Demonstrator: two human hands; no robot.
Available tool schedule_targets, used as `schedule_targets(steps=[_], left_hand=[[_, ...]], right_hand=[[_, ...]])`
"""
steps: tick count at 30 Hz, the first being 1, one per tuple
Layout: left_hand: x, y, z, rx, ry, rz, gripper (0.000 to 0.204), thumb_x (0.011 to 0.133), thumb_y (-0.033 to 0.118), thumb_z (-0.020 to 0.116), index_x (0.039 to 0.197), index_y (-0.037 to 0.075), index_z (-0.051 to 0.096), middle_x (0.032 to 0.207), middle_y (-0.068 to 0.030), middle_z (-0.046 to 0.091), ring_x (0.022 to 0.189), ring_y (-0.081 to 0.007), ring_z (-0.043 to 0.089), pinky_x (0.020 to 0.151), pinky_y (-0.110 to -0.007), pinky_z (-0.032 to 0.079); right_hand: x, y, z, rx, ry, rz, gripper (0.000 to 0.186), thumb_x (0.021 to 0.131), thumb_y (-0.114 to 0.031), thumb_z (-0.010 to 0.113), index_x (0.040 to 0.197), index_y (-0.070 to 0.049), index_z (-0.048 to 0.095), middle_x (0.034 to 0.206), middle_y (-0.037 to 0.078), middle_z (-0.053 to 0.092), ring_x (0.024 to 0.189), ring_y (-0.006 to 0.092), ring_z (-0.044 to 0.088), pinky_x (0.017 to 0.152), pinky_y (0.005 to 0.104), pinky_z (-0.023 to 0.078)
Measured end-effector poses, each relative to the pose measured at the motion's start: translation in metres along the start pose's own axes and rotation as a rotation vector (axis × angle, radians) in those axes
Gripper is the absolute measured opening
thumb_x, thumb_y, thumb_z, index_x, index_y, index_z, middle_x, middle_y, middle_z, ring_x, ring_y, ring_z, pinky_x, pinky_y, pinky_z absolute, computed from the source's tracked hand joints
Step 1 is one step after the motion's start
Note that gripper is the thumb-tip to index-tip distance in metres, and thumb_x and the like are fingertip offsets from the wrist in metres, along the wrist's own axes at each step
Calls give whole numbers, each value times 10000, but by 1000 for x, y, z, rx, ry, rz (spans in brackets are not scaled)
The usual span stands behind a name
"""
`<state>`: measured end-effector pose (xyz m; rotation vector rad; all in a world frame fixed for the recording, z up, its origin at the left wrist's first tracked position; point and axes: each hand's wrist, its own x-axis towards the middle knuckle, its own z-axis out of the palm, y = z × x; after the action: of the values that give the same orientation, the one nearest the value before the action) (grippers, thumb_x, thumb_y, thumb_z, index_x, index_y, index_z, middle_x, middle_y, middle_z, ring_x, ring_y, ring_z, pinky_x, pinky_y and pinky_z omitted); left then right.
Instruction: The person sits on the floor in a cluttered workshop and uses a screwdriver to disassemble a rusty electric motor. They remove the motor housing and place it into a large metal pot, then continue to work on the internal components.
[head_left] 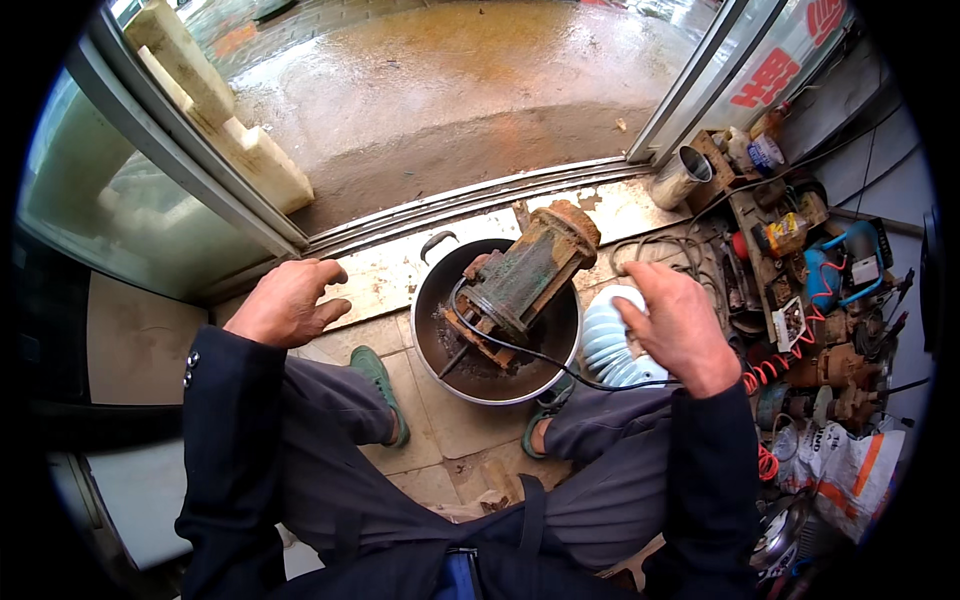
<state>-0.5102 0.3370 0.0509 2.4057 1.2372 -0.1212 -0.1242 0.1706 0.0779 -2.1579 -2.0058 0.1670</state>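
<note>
Between my feet stands a wide dark pot (432,335) with a pale rim and a loop handle on its far left. A rusty, greenish electric motor (520,280) leans in it, tilted up toward the far right, its thin shaft pointing down near the pot's front wall. My left hand (288,302) hovers left of the pot, holding nothing, thumb and fingers apart. At the pot's right, my right hand (680,322) grips the upper rim of a light-blue ribbed round part (607,340). A black cable (560,357) runs from the motor across that part's lower edge.
Beyond the pot lies a sliding-door track (470,203), with wet ground outside. On the right stand a metal cup (682,178), a wooden box of bottles and tools, a blue-framed tool (850,265), a red coiled hose (768,370) and a printed sack (850,470).
</note>
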Motion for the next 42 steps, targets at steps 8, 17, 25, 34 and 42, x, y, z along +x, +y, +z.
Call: schedule_targets(steps=[8,17,25,34,42], left_hand=[[5,4,6,5,-40,-50,355,876,199,730,1147,-24,674,1042,-225,704,973,-373,682,860,-441,541],[10,5,6,20,-37,-29,330,870,205,743,1110,-14,687,1027,-243,704,958,-384,698,847,-442,551],[7,-4,5,69,-35,11,370,876,246,759,1157,16,691,1055,-239,707,993,-382,699,860,-454,561],[-1,-9,9,117,-67,8,405,927,351,679,1196,48,676,1094,-227,702,1043,-418,659,892,-489,537],[2,-12,20,122,-91,31,377,920,374,678,1097,43,644,973,-229,701,979,-431,663,818,-545,517]], right_hand=[[0,19,9,37,-167,2,260,881,-229,731,911,3,617,881,220,671,887,432,660,760,513,527],[4,19,10,61,-227,15,334,885,-243,712,1117,-6,672,907,248,687,902,453,658,792,520,526],[-7,17,8,53,-123,-81,274,850,-226,756,954,-7,630,827,228,670,840,438,667,736,518,539],[-7,5,5,11,-251,-40,325,877,-312,727,963,-12,639,870,232,696,863,437,690,767,524,550],[-9,5,15,25,-256,-88,332,865,-350,732,920,-31,656,831,206,698,848,414,691,752,519,542]])
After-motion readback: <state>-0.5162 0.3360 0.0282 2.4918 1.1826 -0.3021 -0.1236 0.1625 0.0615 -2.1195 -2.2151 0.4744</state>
